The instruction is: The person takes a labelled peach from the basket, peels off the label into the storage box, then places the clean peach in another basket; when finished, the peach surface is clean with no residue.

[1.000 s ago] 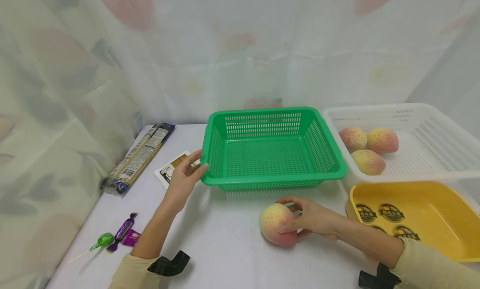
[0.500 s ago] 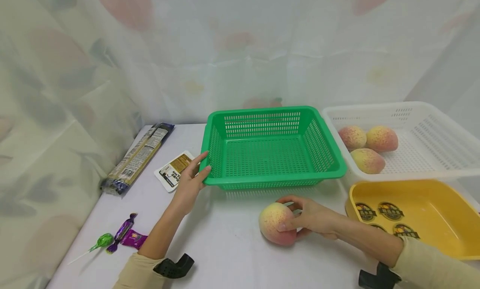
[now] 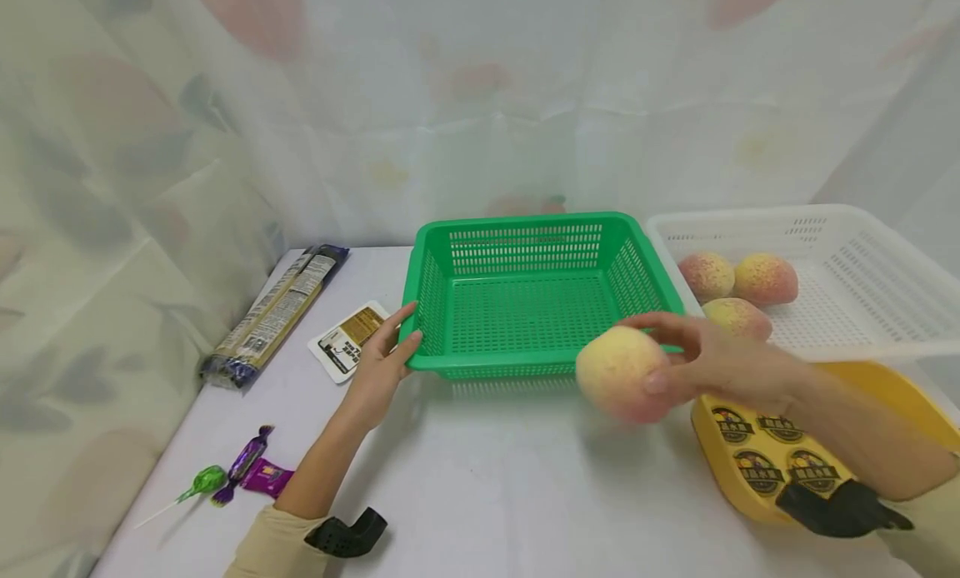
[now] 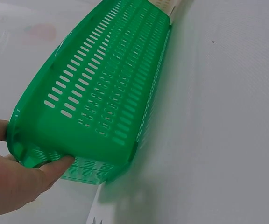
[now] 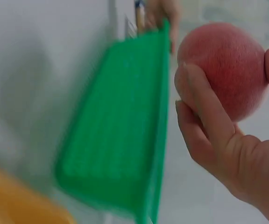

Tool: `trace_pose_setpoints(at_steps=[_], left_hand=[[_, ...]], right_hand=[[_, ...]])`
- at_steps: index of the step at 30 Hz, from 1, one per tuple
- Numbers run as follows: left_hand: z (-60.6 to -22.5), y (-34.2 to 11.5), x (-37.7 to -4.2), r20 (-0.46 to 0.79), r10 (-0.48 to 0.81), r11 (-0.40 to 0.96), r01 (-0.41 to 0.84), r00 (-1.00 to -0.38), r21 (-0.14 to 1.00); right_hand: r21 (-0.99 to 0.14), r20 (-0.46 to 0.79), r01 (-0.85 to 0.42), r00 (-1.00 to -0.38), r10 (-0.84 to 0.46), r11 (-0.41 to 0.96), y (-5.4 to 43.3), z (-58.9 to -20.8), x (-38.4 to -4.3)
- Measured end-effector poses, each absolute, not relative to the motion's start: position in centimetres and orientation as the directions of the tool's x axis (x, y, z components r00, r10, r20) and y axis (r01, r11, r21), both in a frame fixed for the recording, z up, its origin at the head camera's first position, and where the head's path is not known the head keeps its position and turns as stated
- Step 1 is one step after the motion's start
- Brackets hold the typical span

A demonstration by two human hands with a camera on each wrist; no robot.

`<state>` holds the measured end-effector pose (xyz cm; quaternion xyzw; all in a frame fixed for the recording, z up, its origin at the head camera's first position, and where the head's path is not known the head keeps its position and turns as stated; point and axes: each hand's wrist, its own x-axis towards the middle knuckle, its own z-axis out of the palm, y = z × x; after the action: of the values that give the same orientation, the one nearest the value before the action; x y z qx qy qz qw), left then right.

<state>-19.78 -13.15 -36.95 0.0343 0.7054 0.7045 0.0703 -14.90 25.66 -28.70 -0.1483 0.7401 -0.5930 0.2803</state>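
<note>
My right hand (image 3: pixel 723 361) holds a yellow-and-pink peach (image 3: pixel 618 366) in the air, overlapping the front right rim of the green basket in the head view. Fingers and thumb lie on opposite sides of the peach (image 5: pixel 223 70), its red side showing in the right wrist view. At the left end of the green basket (image 3: pixel 510 363), my left hand (image 3: pixel 381 370) grips the rim. The left wrist view shows the left thumb (image 4: pixel 57 170) against the outside of the slotted basket wall (image 4: pixel 102 93); the other fingers are partly hidden behind the rim.
To the right stands a white basket (image 3: pixel 862 311) with three peaches (image 3: pixel 765 280), in front of it a yellow tray (image 3: pixel 720 474) with round stickers. On the left lie a long packet (image 3: pixel 277 316), a white sachet (image 3: pixel 345 345), purple candies (image 3: pixel 266 476) and a green lollipop (image 3: pixel 208 479).
My right hand has raised the peach off the table and carried it up and rightward, toward the green basket. The left hand shifted slightly right earlier, then stayed at the rim.
</note>
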Motion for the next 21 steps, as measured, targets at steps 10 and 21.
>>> trace_pose_setpoints(at_steps=[10, 21], left_hand=[[-37.3, -13.4, -19.8, -0.063, 0.134, -0.012, -0.065, -0.989, 0.998], [-37.7, -13.6, -19.8, -0.063, 0.133, -0.007, -0.065, -0.989, 0.998]], right_hand=[[-0.861, -0.183, -0.054, -0.896, -0.406, 0.506, 37.9, -26.0, -20.9], [-0.726, -0.341, 0.122, -0.918, -0.200, 0.676, 48.0, -29.6, -23.4]])
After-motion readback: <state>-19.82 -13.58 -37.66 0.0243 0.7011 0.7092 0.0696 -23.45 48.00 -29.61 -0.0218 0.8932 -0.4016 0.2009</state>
